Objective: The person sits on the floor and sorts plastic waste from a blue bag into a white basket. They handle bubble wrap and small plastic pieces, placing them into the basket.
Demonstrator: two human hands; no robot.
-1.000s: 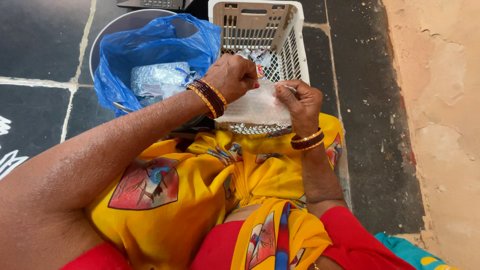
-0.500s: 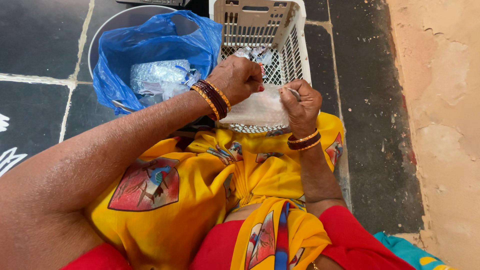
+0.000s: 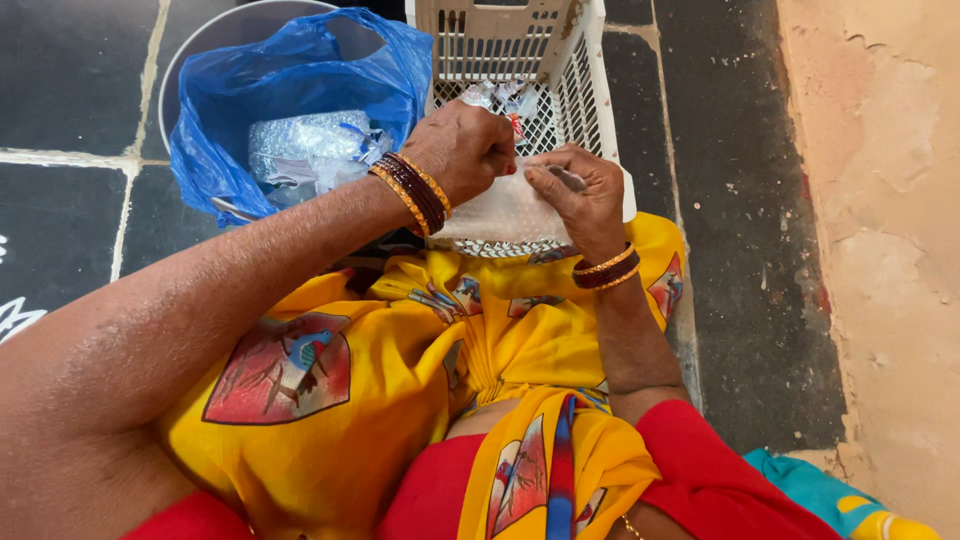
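Observation:
My left hand point(image 3: 458, 148) and my right hand point(image 3: 580, 195) both grip a clear bubble-wrap pouch point(image 3: 505, 212) held over the near rim of a white plastic crate point(image 3: 520, 45). The left hand pinches its top left edge in a closed fist. The right hand pinches the top right edge, and a thin grey metal piece lies between its fingers. Bangles ring both wrists. Small crumpled clear wrappers point(image 3: 500, 98) lie inside the crate behind my hands.
A blue plastic bag point(image 3: 290, 90) lines a round grey bin point(image 3: 200, 50) at the left and holds clear plastic packets point(image 3: 300, 145). Dark stone floor tiles point(image 3: 735, 250) surround everything. A rough peach wall point(image 3: 880, 250) runs along the right. My yellow cloth point(image 3: 400, 360) covers my lap.
My right hand has slid left along the pouch's top edge toward the left hand. The view has shifted slightly, so crate and bin sit higher in frame.

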